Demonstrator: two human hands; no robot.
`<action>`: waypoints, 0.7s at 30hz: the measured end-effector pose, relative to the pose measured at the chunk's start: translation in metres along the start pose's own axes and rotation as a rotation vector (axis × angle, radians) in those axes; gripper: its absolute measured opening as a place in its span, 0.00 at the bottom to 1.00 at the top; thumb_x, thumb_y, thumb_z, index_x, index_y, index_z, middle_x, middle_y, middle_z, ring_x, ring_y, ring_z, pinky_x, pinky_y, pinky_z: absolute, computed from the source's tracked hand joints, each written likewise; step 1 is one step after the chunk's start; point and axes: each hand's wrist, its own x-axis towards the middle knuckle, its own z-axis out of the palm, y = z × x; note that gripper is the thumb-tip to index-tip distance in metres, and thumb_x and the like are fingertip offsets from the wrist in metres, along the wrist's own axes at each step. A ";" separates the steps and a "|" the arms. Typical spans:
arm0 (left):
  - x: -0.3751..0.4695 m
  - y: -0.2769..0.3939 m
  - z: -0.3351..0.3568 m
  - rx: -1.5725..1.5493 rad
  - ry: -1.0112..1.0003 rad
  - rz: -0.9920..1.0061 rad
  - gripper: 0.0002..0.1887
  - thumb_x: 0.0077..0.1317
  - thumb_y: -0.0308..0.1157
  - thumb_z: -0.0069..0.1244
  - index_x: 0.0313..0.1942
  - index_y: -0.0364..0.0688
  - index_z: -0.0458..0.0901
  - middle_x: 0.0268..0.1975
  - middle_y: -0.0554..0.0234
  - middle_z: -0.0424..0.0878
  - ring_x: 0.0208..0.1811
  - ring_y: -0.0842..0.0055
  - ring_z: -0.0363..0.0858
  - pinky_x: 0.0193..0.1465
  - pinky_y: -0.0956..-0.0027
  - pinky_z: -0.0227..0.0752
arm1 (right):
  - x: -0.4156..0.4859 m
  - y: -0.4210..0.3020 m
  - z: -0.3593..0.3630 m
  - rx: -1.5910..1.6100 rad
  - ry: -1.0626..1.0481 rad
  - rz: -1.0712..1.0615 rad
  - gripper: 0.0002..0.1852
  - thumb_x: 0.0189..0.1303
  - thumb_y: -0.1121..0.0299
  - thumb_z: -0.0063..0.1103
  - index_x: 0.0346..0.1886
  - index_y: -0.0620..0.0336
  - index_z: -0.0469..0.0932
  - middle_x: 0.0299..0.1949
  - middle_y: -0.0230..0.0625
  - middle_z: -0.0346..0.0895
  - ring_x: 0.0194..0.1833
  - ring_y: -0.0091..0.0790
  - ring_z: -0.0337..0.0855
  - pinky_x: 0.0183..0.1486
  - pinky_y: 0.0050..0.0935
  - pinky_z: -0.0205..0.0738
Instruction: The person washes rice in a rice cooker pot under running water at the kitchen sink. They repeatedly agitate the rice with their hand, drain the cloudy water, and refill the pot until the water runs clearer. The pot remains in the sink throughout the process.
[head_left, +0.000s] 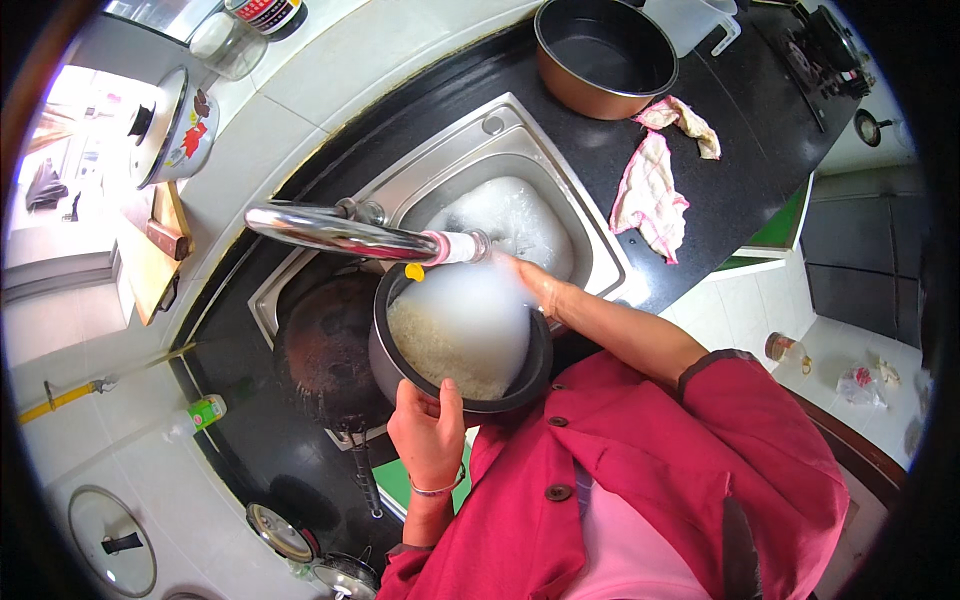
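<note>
A dark inner pot (381, 352) with pale rice grains (424, 337) in it is tilted at the near edge of the sink. My left hand (431, 431) grips its near rim, thumb on top. My right hand (534, 285) is at the pot's far right side, its fingertips hidden by a white blur that also covers part of the rice. The chrome faucet (337, 232) arches over the pot, with a white and pink spout end (454, 247). Beyond it, the steel sink basin (469, 172) contains a shiny, whitish, cloudy mass, probably water.
A blackened wok (334, 352) covers the left basin, its handle (366, 480) pointing toward me. On the black counter are a copper-coloured pot (607, 67), a translucent jug (686, 26) and crumpled cloths (651, 195). A green-labelled bottle (206, 412) stands at left.
</note>
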 end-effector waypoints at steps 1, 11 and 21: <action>0.000 0.001 0.000 0.001 -0.006 0.000 0.15 0.57 0.28 0.55 0.21 0.36 0.65 0.13 0.60 0.72 0.13 0.80 0.72 0.18 0.76 0.61 | 0.001 0.000 -0.003 -0.012 -0.019 -0.017 0.21 0.65 0.56 0.44 0.49 0.64 0.73 0.45 0.39 0.77 0.42 0.32 0.78 0.49 0.32 0.73; 0.001 0.006 0.000 0.000 -0.052 0.008 0.13 0.57 0.28 0.54 0.23 0.35 0.66 0.14 0.59 0.74 0.14 0.78 0.74 0.18 0.75 0.62 | 0.017 0.006 -0.026 0.035 -0.019 0.001 0.19 0.66 0.57 0.43 0.47 0.62 0.74 0.42 0.38 0.77 0.41 0.31 0.78 0.47 0.30 0.74; 0.001 0.012 -0.004 -0.020 -0.123 0.006 0.12 0.59 0.28 0.52 0.23 0.35 0.65 0.14 0.60 0.75 0.13 0.80 0.74 0.17 0.77 0.64 | 0.007 0.003 -0.007 0.133 -0.058 0.075 0.19 0.65 0.56 0.44 0.45 0.63 0.74 0.40 0.39 0.78 0.37 0.31 0.78 0.44 0.34 0.76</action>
